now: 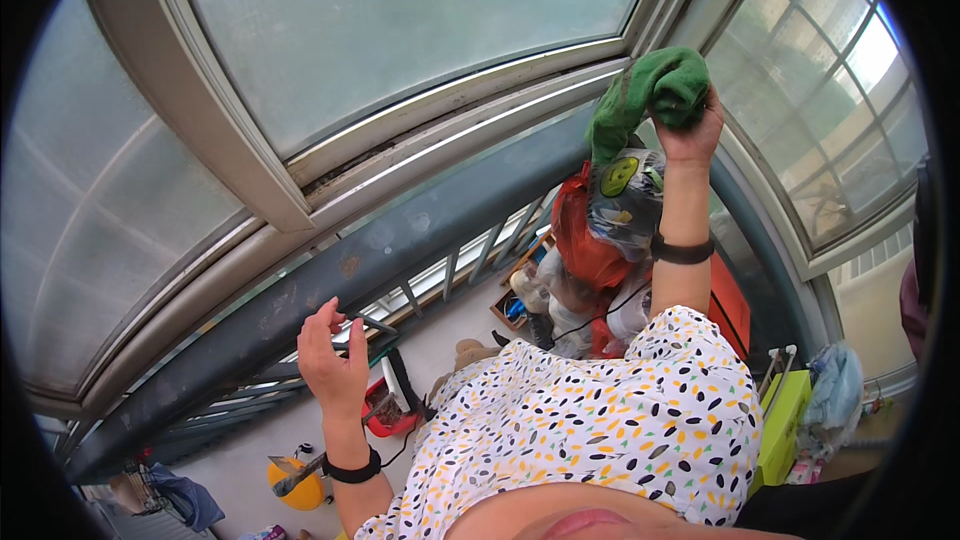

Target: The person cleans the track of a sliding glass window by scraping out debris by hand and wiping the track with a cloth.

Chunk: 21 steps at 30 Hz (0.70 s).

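My right hand (691, 133) is closed around a bunched green cloth (681, 82) near the corner of the window frame. One end of the cloth hangs to the left, over the end of a dark metal railing (420, 229). The cloth hides part of my fingers. Lower left, my left hand (334, 360) is raised with fingers apart and nothing in it, just in front of the railing. Sliding window panes (420, 30) stand beyond the railing, with a dirty track (450, 124) along their lower edge.
Below my right arm are piled a red plastic bag (589, 247) and a clear bag (626, 206). A red dustpan (390, 412) with debris and a yellow round object (296, 484) are on the floor. A lime-green box (784, 420) stands at right, beside a second window (817, 105).
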Motion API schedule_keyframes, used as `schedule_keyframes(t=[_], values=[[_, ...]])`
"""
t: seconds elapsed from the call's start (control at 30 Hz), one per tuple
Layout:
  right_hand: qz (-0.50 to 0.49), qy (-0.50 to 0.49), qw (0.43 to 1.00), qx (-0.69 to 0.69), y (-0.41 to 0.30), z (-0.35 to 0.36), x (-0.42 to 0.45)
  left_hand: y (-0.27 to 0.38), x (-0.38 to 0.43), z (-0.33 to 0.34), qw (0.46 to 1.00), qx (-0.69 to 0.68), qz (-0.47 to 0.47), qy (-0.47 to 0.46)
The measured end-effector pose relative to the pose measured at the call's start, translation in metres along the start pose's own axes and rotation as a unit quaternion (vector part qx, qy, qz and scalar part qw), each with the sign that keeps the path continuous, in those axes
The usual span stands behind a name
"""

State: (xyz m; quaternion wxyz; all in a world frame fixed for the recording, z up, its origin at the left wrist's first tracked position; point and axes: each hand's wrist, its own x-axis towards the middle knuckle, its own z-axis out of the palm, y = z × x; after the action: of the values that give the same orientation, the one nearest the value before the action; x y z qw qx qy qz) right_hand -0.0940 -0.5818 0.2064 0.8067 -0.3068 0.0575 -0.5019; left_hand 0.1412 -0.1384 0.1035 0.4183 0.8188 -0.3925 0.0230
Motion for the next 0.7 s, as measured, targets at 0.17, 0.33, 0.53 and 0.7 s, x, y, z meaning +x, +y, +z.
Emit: schedule_keyframes(t=[0.17, 0.33, 0.53, 0.7], values=[[-0.109, 0.175, 0.968, -0.146, -0.032, -0.059, 0.065, -0.001, 0.009, 0.002, 0.994, 0.089, 0.035, 0.051], [-0.254, 0.195, 0.852, -0.414, -0.035, -0.07, 0.096, -0.008, 0.015, -0.003, 0.984, 0.131, 0.044, 0.109], [-0.111, 0.131, 0.608, -0.775, -0.045, -0.128, 0.131, -0.014, -0.003, -0.011, 0.969, 0.151, 0.069, 0.183], [0.119, 0.104, 0.481, -0.862, -0.033, -0.186, 0.119, -0.001, 0.001, -0.028, 0.973, 0.163, 0.05, 0.155]])
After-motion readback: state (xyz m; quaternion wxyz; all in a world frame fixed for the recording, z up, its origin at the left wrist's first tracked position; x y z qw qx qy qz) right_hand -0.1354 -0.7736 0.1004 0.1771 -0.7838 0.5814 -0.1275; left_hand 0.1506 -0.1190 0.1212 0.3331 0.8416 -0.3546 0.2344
